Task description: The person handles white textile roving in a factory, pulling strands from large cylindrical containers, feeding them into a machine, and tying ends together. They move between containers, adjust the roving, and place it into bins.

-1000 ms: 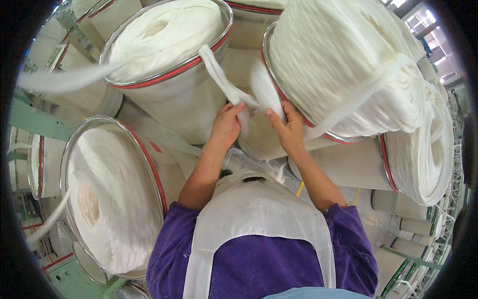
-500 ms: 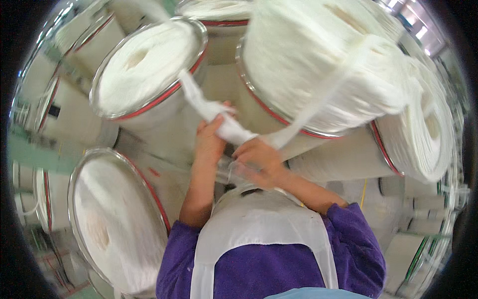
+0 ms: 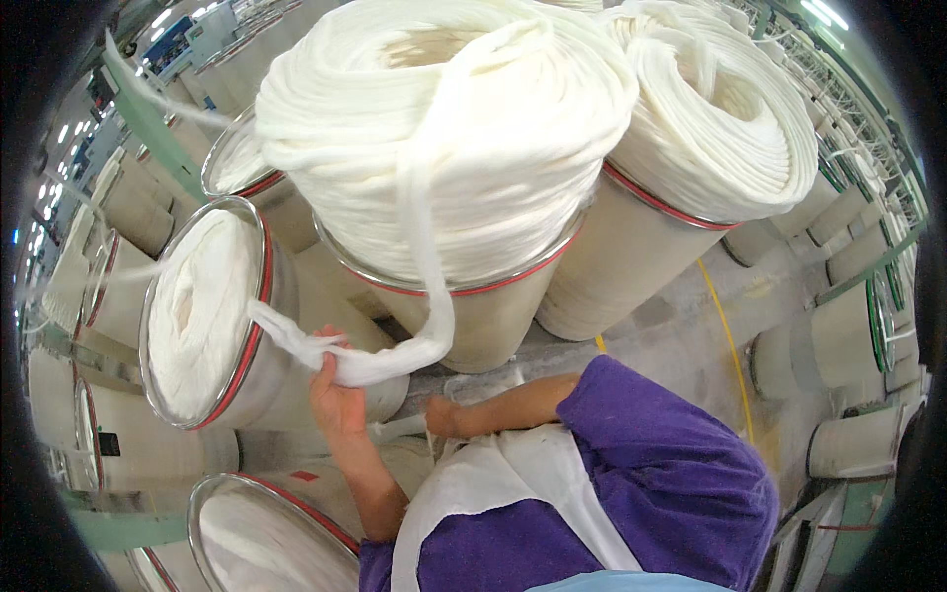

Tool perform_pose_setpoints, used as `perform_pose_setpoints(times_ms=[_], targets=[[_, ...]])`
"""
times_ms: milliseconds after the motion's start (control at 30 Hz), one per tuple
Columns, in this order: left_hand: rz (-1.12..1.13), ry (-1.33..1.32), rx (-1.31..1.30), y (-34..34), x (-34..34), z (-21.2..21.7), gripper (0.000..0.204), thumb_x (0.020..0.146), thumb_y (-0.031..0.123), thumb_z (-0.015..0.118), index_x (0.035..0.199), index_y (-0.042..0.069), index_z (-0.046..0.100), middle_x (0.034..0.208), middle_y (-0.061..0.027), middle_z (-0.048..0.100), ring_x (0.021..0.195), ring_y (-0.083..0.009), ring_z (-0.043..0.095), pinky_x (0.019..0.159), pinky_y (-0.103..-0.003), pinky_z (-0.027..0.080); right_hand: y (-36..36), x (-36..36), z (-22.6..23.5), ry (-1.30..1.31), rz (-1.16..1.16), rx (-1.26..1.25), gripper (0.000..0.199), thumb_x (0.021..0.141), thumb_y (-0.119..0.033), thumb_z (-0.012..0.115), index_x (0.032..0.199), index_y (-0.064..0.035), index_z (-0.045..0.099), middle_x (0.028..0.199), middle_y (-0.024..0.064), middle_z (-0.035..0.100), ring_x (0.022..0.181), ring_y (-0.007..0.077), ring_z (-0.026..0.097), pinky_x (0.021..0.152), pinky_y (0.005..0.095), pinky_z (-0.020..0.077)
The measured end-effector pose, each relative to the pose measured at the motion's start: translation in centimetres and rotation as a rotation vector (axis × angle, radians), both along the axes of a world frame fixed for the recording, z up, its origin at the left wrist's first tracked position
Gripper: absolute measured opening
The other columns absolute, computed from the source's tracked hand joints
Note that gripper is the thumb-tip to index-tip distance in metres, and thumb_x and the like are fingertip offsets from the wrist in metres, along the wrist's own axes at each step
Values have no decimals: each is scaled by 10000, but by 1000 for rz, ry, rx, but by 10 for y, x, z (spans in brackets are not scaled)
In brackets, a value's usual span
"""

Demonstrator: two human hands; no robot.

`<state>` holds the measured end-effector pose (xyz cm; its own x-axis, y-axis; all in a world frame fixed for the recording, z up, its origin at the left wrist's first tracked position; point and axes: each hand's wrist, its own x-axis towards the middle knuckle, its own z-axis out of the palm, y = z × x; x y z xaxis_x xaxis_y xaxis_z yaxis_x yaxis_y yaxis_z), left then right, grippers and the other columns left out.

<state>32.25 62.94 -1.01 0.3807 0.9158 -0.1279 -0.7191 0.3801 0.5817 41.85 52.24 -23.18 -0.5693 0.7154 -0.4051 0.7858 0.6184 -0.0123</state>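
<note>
A thick white fibre sliver [image 3: 395,363] hangs in a loop in front of me. My left hand [image 3: 338,400] pinches it between thumb and fingers near its lowest part. One side climbs to the large white coil [image 3: 345,148] heaped above the middle can; the other reaches the rim of the left can [image 3: 264,266], whose coil [image 3: 202,301] lies inside. Close to my white apron, my right hand [image 3: 444,416] is closed, apart from the sliver loop. A pale strip shows beside it, but what its fingers hold is not clear.
Another heaped coil [image 3: 730,118] tops the can at right. A red-rimmed can [image 3: 286,513] stands low at left, close to my left forearm. More cans [image 3: 848,340] line the right side, past a yellow floor line [image 3: 725,326].
My right hand has left the sliver and dropped toward the apron. My left hand still grips the sliver, now lower and further left. The view has shifted, showing more of the heaped coils.
</note>
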Motion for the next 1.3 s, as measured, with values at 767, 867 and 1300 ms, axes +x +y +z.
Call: perform_pose_setpoints(times_ms=[767,867,1300], targets=[[16,-203,-20,-10,7,22,333,912,55,538,1237,9,480,1176,-139,581,1119,-286,547,986,-402,435,18,78,273,1012,-594,424,228,920,-71,558,1142,-33,600,878,120,652,602,156,609,562,284,497],[44,-206,-24,-6,6,15,297,882,113,628,1159,40,549,1069,-95,619,1055,-260,571,973,-399,446,17,66,275,978,-519,555,208,912,-85,574,1111,-42,611,831,132,641,564,194,595,540,316,478],[129,-142,4,-12,11,15,269,861,121,671,1102,36,586,1085,-138,642,1040,-274,602,927,-405,488,11,89,309,884,-541,879,166,742,-209,754,760,-84,646,658,58,578,597,245,542,529,354,408]])
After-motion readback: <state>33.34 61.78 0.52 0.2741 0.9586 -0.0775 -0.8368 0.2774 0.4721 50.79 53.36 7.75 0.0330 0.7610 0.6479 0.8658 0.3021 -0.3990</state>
